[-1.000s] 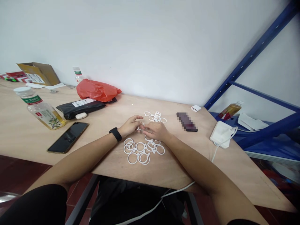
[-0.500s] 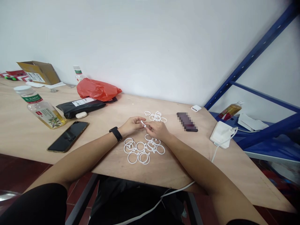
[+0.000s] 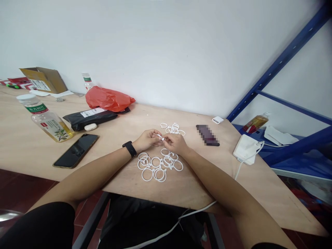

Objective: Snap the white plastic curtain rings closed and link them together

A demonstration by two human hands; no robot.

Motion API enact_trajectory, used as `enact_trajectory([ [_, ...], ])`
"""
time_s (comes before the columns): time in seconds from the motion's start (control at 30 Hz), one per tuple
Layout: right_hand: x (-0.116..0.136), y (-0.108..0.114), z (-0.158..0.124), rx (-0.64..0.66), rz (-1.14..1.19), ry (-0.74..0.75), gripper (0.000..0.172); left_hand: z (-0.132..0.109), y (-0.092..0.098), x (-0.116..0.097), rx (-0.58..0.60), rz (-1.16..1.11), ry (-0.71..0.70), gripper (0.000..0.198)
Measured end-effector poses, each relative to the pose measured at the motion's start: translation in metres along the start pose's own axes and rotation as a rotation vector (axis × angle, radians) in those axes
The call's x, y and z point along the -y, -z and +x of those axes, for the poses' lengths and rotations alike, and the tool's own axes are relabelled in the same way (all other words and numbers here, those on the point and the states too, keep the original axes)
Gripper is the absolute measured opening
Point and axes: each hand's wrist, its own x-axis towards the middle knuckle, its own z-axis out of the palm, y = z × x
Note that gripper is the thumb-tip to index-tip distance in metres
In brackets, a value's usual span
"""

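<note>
My left hand (image 3: 147, 139), with a black band on its wrist, and my right hand (image 3: 175, 143) meet above the wooden table (image 3: 116, 180). Together their fingertips pinch one small white plastic ring (image 3: 161, 138). Just below the hands lies a cluster of several white rings (image 3: 158, 165), flat on the table. A second, smaller pile of white rings (image 3: 172, 128) lies just beyond the hands.
Left of the hands lie a black phone (image 3: 76, 150), a bottle of yellow drink (image 3: 46, 118), a black parcel (image 3: 89, 116) and a red bag (image 3: 109, 99). A dark blurred object (image 3: 207, 135) and a white charger (image 3: 246, 149) with cable sit right. Blue shelving (image 3: 285, 145) stands beyond the table's right edge.
Both hands have lifted slightly from the table and drawn together, with the white ring now pinched between the fingertips of both.
</note>
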Motion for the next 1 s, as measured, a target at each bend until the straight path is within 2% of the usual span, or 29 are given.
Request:
enact_trajectory([
  [0.47, 0.0046, 0.0039, 0.0005, -0.011, -0.012, -0.099, 0.011, -0.0013, -0.0047, 0.0029, 0.072, 0.021, -0.054, 0.049],
  [0.6, 0.0034, 0.0033, 0.0006, -0.022, -0.032, -0.16, 0.011, -0.003, -0.0076, 0.0023, 0.125, -0.003, -0.058, 0.049],
  [0.8, 0.0002, 0.0021, 0.0031, -0.071, 0.09, -0.255, 0.015, -0.0034, -0.0097, 0.0044, 0.273, -0.094, -0.102, 0.049],
  [1.0, -0.0045, 0.0023, 0.0041, -0.084, 0.175, -0.278, 0.017, -0.004, -0.0108, 0.0052, 0.312, -0.096, -0.112, 0.055],
])
